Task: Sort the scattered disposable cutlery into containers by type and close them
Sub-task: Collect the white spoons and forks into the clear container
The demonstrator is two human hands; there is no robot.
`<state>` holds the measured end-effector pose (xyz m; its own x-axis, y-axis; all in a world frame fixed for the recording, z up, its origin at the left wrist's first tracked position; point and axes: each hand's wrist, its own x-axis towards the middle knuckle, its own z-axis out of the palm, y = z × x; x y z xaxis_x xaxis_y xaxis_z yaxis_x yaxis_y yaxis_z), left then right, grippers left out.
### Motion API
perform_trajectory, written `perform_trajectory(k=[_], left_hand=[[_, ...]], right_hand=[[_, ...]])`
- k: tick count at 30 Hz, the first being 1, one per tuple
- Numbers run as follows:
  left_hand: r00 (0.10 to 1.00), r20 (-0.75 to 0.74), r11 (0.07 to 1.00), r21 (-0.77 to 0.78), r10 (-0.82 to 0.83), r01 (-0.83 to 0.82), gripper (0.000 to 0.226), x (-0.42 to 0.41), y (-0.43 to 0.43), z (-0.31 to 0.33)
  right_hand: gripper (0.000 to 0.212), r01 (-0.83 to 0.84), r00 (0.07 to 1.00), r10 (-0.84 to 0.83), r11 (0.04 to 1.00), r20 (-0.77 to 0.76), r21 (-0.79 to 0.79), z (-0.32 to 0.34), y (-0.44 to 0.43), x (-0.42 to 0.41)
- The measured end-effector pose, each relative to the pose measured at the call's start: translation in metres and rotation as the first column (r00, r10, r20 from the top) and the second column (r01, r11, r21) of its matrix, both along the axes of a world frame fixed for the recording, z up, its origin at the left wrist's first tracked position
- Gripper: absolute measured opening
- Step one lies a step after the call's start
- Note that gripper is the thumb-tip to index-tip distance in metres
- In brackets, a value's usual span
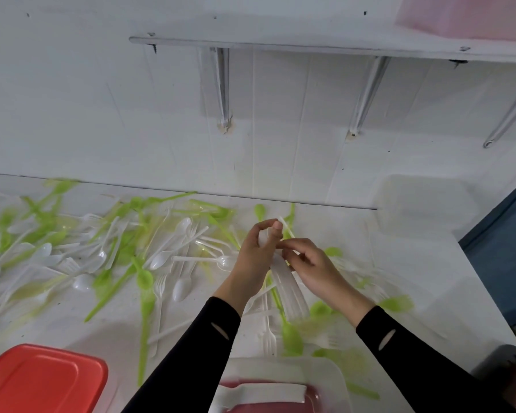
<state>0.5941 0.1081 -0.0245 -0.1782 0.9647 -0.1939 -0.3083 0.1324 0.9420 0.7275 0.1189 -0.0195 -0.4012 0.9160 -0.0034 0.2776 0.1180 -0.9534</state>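
White and green plastic spoons, forks and knives (pixel 108 251) lie scattered over the white table (pixel 399 263). My left hand (pixel 256 248) grips a bundle of white forks (pixel 289 290) by their handles, tines pointing toward me. My right hand (pixel 307 263) pinches the same bundle from the right, and a thin white handle (pixel 286 226) sticks up past my fingers. A clear container (pixel 334 374) with a red bottom and white pieces inside stands at the near edge below my arms. A red lid (pixel 42 380) lies at the near left.
A translucent container (pixel 423 204) stands against the wall at the far right. A white shelf (pixel 310 46) on brackets hangs above the table, with a pink box (pixel 471 16) on it. The table's right edge borders a blue surface (pixel 501 242).
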Motion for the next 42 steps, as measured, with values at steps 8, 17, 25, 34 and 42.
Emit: perform_trajectory(k=[8,17,25,34,42], left_hand=[[0.966,-0.150,0.976,0.091,0.210,-0.198,0.032,0.002,0.002,0.004],[0.718,-0.688,0.986,-0.168,-0.101,-0.022,0.030,-0.052,0.025,-0.013],[0.066,-0.956,0.956,-0.279,-0.285,0.097,0.030,-0.131,0.016,-0.049],[-0.223,-0.950,0.939,-0.267,-0.219,0.215,0.042,-0.145,0.008,-0.055],[-0.265,-0.963,0.901,-0.153,-0.044,0.406,0.018,-0.151,0.009,-0.057]], right_hand=[[0.043,-0.232,0.970,0.212,0.956,-0.121,-0.179,0.011,-0.009,-0.003],[0.040,-0.050,0.999,0.050,0.965,-0.008,-0.259,0.001,0.002,0.007],[0.030,-0.040,0.999,0.036,0.967,-0.020,-0.251,-0.003,0.006,0.010],[0.033,-0.020,0.998,0.029,0.982,0.049,-0.187,-0.004,0.006,0.012],[0.038,0.000,0.996,0.014,0.989,0.088,-0.148,-0.009,0.010,0.015]])
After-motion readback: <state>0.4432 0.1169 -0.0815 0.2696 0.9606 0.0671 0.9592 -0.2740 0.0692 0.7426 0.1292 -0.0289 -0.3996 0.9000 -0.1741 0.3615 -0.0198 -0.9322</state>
